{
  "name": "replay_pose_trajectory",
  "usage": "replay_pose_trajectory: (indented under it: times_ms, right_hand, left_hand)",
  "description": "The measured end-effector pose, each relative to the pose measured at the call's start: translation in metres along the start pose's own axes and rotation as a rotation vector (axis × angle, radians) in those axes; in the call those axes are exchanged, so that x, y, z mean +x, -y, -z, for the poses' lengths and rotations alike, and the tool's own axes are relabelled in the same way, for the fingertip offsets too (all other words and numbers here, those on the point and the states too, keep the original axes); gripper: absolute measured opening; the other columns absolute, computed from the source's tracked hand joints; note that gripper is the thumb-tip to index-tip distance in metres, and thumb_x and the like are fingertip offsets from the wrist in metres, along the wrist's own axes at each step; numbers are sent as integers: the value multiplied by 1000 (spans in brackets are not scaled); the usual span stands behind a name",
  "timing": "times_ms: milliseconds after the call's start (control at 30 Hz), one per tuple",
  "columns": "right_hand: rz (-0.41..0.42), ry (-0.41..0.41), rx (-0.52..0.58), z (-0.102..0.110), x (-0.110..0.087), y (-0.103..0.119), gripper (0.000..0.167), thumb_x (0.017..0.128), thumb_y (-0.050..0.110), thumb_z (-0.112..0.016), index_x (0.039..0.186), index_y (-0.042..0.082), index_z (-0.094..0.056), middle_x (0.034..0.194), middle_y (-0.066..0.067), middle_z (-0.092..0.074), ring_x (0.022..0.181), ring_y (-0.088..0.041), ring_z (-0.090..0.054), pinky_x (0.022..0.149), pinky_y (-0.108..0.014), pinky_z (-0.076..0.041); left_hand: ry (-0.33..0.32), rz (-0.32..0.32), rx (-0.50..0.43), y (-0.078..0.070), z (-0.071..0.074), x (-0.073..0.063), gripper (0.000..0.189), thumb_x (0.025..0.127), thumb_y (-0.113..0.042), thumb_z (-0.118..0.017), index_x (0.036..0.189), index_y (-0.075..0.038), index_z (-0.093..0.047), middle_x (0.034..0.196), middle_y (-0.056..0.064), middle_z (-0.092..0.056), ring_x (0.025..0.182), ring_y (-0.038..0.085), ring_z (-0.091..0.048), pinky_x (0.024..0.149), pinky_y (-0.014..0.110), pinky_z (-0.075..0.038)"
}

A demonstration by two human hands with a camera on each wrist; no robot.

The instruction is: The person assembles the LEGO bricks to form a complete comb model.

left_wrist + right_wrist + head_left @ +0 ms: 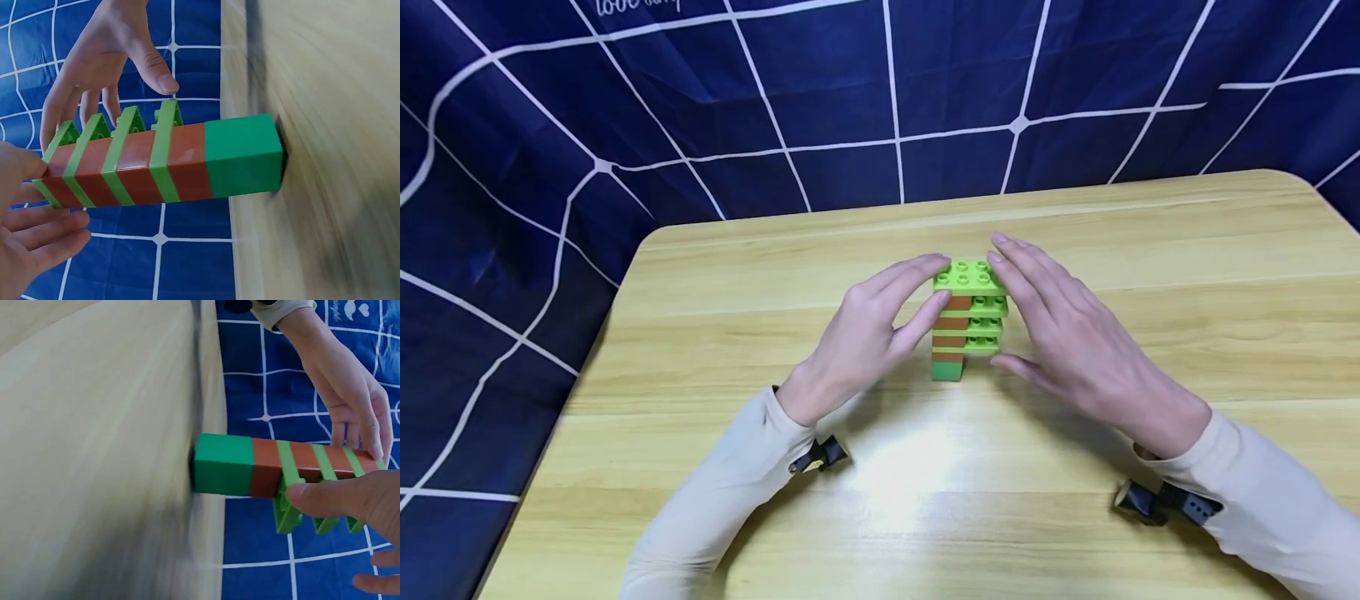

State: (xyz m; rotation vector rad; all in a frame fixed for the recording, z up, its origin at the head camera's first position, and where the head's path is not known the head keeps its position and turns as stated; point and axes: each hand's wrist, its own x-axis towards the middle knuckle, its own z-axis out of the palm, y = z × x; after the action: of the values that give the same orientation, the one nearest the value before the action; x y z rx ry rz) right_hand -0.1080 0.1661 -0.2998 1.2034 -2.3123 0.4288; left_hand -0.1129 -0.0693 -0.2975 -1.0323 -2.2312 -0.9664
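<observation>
A tower of toy building bricks [950, 323] stands upright on the table. Its base is a dark green brick [244, 156], and orange-brown bricks [265, 465] alternate above it with lime green plates that jut out to one side. At the upper left, my left hand [868, 321] pinches the tower near its top plate [972, 275] between thumb and fingers. My right hand [1075, 350] is at the overhanging side, fingers extended, their tips by the top plate's right edge. Its thumb lies lower, near the jutting plates; contact is unclear.
The wooden table [700, 350] extends around the tower, with a dark blue cloth [835, 92] with white lines behind and to the left. Small black wrist cameras [820, 454] hang beneath both sleeves, close above the tabletop.
</observation>
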Motion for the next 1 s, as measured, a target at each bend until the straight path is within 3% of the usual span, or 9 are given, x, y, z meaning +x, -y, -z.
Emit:
replay_pose_trajectory:
  times_ms: [200,433,533,700,833,1000]
  right_hand:
    - [16,-59,-99,-8,-3,-5,116,49,16,-96,142,-6,-28,146,-27,-35,128,-45,-38,100,-57,-41]
    - [68,-119,-140,-15,-3,-12,102,59,20,-83,142,-9,-32,145,-27,-38,128,-45,-39,102,-57,-40]
    - [94,-136,-131,-16,-4,-14,88,68,24,-71,141,-9,-35,144,-28,-40,126,-45,-42,100,-58,-40]
    - [109,-153,-132,-17,-2,-15,75,78,30,-57,140,-7,-39,142,-28,-42,123,-45,-44,99,-59,-40]
    - [100,-152,-130,-16,0,-15,83,70,30,-65,139,-8,-39,141,-28,-42,126,-44,-42,103,-59,-36]
    - [80,-118,-124,-13,1,-16,95,59,27,-75,139,-10,-39,141,-28,-42,127,-45,-41,104,-59,-35]
  left_hand:
    - [4,10,1,3,-1,1,35,95,-12,-61,126,6,-58,125,21,-62,120,26,-57,104,24,-42]
    - [39,13,37,6,-4,0,41,96,-13,-60,131,7,-53,132,21,-57,125,27,-53,107,24,-38]
    - [106,-17,89,8,-3,-2,56,93,-16,-64,140,8,-42,143,21,-46,134,26,-43,112,25,-32]
    - [300,-38,222,9,0,-7,96,84,-30,-76,151,3,-17,159,18,-17,147,23,-14,120,31,-13]
    - [399,-16,305,7,0,-8,112,76,-35,-83,154,-2,-9,161,15,-3,148,22,-1,120,31,-6]
    - [398,-30,313,6,-6,-5,115,73,-35,-85,152,1,-10,160,18,-4,148,25,-3,120,31,-6]
